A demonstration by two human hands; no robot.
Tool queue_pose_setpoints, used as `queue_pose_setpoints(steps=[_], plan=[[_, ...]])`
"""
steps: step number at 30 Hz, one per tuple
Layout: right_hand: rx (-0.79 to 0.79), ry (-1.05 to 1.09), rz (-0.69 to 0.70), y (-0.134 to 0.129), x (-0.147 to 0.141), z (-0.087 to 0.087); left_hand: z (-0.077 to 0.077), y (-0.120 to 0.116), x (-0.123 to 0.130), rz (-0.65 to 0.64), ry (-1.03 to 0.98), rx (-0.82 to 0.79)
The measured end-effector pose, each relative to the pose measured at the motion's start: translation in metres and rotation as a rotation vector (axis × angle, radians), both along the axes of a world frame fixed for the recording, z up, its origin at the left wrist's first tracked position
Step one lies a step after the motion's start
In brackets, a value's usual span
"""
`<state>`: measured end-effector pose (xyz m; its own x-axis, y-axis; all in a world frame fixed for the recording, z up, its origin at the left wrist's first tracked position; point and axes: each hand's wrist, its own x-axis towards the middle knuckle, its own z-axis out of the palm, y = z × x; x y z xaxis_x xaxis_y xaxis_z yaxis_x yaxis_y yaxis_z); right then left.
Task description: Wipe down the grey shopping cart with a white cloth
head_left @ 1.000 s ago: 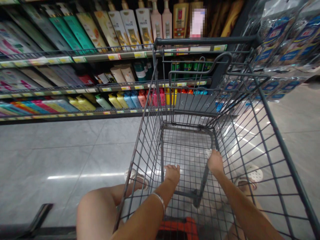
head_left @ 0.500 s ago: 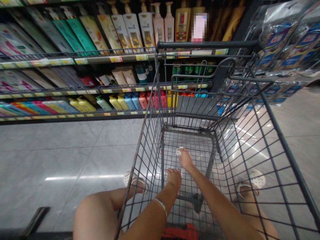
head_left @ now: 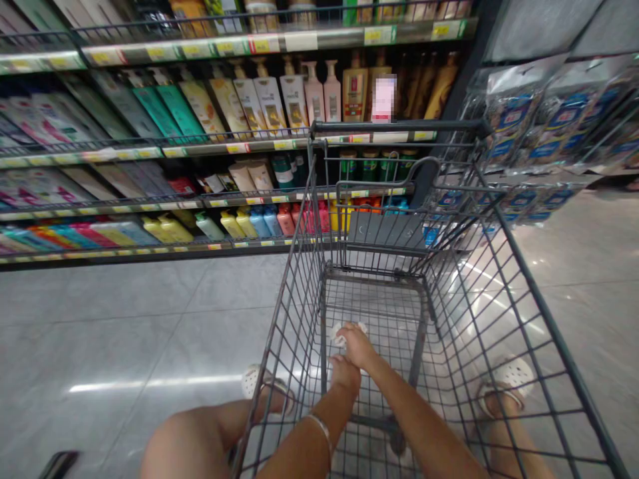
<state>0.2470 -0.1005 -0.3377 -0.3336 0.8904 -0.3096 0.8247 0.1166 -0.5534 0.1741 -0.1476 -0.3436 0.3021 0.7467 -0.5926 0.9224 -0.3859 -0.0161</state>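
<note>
My right hand (head_left: 357,346) is closed on a crumpled white tissue (head_left: 339,334), low inside a grey wire shopping cart (head_left: 349,412). Parts of the tissue stick out to the left of the fingers and above them. Just below and touching or nearly touching it is my left hand (head_left: 345,374), a bracelet on its wrist. Its fingers look loosely bent and apart, with nothing visible in them; the right hand covers some of this area. Both arms reach down into the basket over its mesh floor.
Beyond the cart handle (head_left: 399,128) stand shelves (head_left: 210,148) of pump bottles and tubs. Packaged goods (head_left: 519,120) hang at the right. My legs straddle the cart, with a white clog (head_left: 514,376) on each side. A dark object (head_left: 58,464) lies at the lower left.
My right hand with the tissue has moved down and left, close to my left hand. The left hand's fingers have drawn in a little. The view has tilted up, showing more shelf.
</note>
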Motion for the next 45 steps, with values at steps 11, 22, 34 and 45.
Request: queue_pose_setpoints(steps=[11, 22, 34, 45], plan=[[0.006, -0.195, -0.171, -0.026, 0.072, 0.003, 0.011, 0.001, -0.002, -0.049, 0.094, 0.021], [-0.053, -0.476, -0.501, -0.037, 0.132, 0.008, 0.002, -0.008, 0.0, -0.015, 0.097, 0.095], [-0.11, -0.481, -0.751, -0.026, 0.135, 0.008, -0.02, -0.015, -0.003, -0.012, 0.072, 0.19], [-0.083, -0.164, -0.651, -0.002, 0.037, 0.001, -0.029, -0.013, -0.005, -0.046, 0.087, 0.168]])
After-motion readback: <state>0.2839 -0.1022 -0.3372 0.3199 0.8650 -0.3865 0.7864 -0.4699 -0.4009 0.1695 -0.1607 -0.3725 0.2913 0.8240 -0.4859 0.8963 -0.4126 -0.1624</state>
